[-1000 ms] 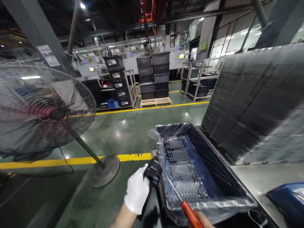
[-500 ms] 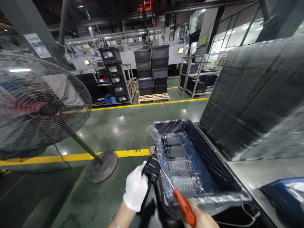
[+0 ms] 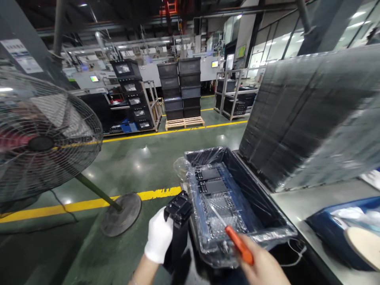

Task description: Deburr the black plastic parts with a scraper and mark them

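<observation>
Gloved left hand (image 3: 158, 237) clutches a ribbed black plastic part (image 3: 177, 213); bare right hand (image 3: 263, 266) grips an orange-handled screwdriver (image 3: 237, 243).

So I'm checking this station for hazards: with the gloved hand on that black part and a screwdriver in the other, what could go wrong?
The orange-handled screwdriver in the bare right hand points its thin shaft over the clear plastic liner of the dark bin; it might tear the film or scratch the clear tray. The black plastic part, gripped by the white-gloved left hand beside the bin, could drop to the floor.
</observation>
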### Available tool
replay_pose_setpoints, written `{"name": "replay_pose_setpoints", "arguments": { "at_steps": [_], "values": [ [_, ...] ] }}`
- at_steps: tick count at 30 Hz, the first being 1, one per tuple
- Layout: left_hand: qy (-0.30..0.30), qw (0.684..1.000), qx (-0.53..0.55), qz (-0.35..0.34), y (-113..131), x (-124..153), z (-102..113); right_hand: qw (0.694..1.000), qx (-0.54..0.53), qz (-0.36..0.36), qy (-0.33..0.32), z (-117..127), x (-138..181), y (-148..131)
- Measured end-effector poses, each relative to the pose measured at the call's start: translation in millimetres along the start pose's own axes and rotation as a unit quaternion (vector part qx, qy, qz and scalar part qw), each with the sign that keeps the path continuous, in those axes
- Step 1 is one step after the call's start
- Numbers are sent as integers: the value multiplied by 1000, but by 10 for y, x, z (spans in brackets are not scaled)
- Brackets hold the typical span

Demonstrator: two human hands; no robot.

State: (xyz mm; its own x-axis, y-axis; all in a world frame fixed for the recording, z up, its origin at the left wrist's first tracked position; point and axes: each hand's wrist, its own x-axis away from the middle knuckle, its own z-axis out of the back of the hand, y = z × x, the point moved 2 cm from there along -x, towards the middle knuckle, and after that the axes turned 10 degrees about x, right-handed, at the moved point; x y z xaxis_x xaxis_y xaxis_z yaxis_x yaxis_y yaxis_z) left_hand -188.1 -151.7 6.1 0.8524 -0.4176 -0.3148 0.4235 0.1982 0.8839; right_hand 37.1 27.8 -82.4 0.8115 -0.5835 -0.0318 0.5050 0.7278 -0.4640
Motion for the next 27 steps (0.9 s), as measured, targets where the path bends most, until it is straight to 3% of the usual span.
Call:
{"name": "replay_pose_setpoints", "arguments": {
  "at_steps": [4, 6, 8, 11, 14, 16, 18, 21, 24, 26, 27],
  "values": [
    [-59, 987, 147, 7, 131, 37, -153, 995, 28, -75, 68, 122, -306, 464],
    [-118, 965, 233, 35, 227, 85, -308, 990, 28, -113, 83, 173, -366, 597],
    [-193, 941, 279, 2, 363, 133, -468, 986, 11, -134, 99, 244, -316, 628],
    [-260, 922, 227, -174, 599, 200, -658, 981, -43, -138, 131, 486, -53, 513],
    [-245, 882, 98, -391, 815, 290, -832, 970, -106, -134, 171, 902, 328, 296],
    [-242, 843, 44, -478, 948, 370, -973, 964, -133, -130, 189, 1176, 574, 161],
    [-269, 808, 32, -523, 1075, 468, -1127, 959, -152, -130, 200, 1366, 781, 79],
    [-335, 751, 70, -565, 1199, 646, -1364, 949, -168, -148, 223, 1458, 1035, 65],
    [-403, 692, 110, -589, 1160, 821, -1599, 932, -171, -188, 259, 1409, 1286, 143],
    [-444, 686, 144, -558, 1074, 891, -1748, 913, -165, -230, 293, 1361, 1495, 272],
    [-453, 706, 184, -512, 1035, 895, -1811, 899, -157, -260, 316, 1343, 1630, 372]
  ]
}}
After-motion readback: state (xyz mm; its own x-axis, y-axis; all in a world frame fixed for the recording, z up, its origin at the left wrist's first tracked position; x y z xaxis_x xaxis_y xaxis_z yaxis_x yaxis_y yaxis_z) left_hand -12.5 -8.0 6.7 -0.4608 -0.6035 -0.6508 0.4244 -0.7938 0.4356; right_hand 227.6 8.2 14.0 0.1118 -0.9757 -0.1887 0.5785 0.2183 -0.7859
